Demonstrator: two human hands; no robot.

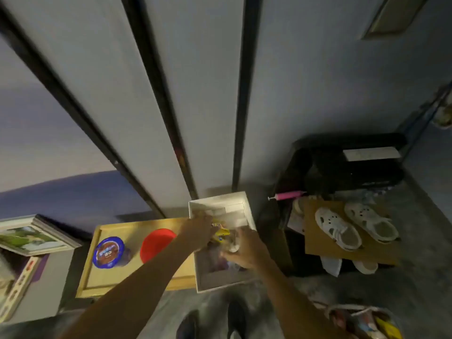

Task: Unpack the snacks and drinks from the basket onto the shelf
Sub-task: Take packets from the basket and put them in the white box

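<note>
White basket (221, 200): right hand (244, 252) grips one clear container (231, 242) inside; left hand (199, 230) alongside, hold unclear.

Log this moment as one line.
stage: unpacking | left-hand grip: reaching into white box, state unclear | right-hand grip: holds clear item in box | wooden shelf: blue-lidded tub, red round object

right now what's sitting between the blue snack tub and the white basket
A red disc lies on the wooden shelf between the blue snack tub and the white basket, seen in the head view.
</note>
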